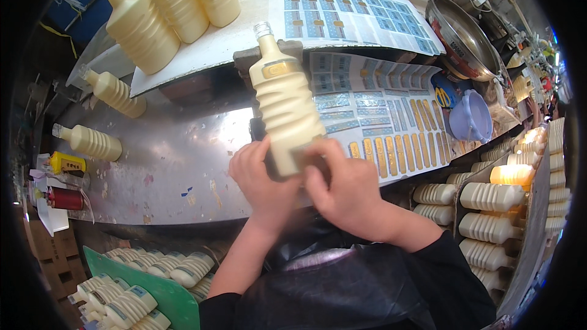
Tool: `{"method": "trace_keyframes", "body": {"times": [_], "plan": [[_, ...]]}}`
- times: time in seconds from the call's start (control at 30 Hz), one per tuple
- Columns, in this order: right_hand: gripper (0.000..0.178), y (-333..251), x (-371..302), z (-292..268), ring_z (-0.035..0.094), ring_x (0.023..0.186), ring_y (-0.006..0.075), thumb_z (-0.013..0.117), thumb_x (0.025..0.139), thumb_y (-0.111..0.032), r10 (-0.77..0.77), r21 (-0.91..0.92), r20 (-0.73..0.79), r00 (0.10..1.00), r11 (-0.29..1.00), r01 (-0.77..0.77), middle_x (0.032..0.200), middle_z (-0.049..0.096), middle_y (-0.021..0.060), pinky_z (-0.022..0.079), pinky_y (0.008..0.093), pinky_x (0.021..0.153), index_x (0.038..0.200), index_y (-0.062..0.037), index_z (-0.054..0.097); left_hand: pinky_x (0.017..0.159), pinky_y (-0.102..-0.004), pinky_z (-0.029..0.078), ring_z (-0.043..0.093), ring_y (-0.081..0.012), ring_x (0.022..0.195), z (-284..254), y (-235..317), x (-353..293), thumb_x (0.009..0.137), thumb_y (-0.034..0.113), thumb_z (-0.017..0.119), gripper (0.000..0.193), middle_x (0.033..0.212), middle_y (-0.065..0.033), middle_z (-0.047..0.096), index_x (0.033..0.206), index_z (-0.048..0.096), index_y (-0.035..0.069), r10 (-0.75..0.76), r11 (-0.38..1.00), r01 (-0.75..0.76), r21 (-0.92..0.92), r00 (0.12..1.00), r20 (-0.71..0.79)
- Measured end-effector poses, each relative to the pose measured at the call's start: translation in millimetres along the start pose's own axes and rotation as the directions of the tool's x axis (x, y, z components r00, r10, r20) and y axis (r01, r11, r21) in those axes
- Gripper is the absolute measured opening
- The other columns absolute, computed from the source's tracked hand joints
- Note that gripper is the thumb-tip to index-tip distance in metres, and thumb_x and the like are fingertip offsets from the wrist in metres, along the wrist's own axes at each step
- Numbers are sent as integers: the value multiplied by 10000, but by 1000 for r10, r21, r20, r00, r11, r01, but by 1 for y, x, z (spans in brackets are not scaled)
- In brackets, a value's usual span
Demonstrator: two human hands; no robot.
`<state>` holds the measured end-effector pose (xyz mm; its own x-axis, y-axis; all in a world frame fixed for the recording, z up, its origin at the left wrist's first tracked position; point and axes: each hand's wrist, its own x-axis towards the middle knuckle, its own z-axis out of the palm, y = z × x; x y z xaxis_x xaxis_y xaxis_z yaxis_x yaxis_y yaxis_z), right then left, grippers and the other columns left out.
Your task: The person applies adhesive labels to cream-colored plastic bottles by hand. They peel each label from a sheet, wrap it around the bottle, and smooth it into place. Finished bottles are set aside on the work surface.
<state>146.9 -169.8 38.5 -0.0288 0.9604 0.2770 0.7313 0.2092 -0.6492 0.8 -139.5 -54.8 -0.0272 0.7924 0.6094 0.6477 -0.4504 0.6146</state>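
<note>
our left hand (260, 177) grasps the cream bottle (286, 101) by its lower side, while our right hand (351, 192) curls at the blurred lower end; whether it pinches anything, we cannot tell. the bottle lies neck-away over the metal desk (165, 159), probably propped on the grey block (246, 61) against rolling. its swirling ribs look matte, plastic; label sheets (391, 153) shine nearby.

The cream bottle (284, 101), wave-ribbed and clear-necked, with a gold label (278, 69) on its shoulder, was held aslant, neck forward; near its base I saw a blurred grey patch (299, 154), possibly another label.
</note>
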Motion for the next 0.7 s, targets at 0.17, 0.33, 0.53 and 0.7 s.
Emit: {"method": "trace_keyframes", "body": {"times": [0.17, 0.33, 0.53, 0.7], "plan": [[231, 4, 0, 2, 669, 551, 322, 666, 918, -124, -1, -66, 20, 1000, 998, 2, 629, 656, 103, 514, 419, 536, 1134, -95, 589, 1066, -470, 337, 528, -314, 1182, -2, 0, 1, 675, 290, 867, 727, 1198, -98, 580, 1303, 565, 82, -5, 1000, 5, 1, 1000, 13], [235, -4, -3, 2, 664, 547, 313, 662, 920, -105, -63, -11, -6, 998, 998, 63, 622, 651, 98, 511, 415, 531, 1143, -85, 588, 1063, -473, 339, 528, -314, 1180, 1, -1, -1, 674, 286, 871, 727, 1198, -99, 579, 1302, 562, 85, -15, 1000, 15, -6, 1000, 8], [244, 11, -6, 0, 671, 563, 323, 667, 921, -130, 32, -51, 29, 999, 998, -31, 654, 663, 111, 511, 419, 536, 1147, -83, 589, 1065, -476, 341, 524, -322, 1184, -3, -3, -1, 671, 274, 870, 743, 1208, -106, 577, 1312, 546, 84, -25, 999, 26, -18, 999, 48], [226, -1, -3, -3, 677, 576, 329, 656, 923, -128, 4, -38, 29, 1000, 999, -3, 636, 659, 119, 514, 423, 544, 1133, -84, 584, 1066, -480, 344, 523, -333, 1186, 2, 0, -1, 654, 258, 878, 772, 1228, -116, 575, 1321, 534, 78, -14, 1000, 14, -18, 1000, 22]]}}
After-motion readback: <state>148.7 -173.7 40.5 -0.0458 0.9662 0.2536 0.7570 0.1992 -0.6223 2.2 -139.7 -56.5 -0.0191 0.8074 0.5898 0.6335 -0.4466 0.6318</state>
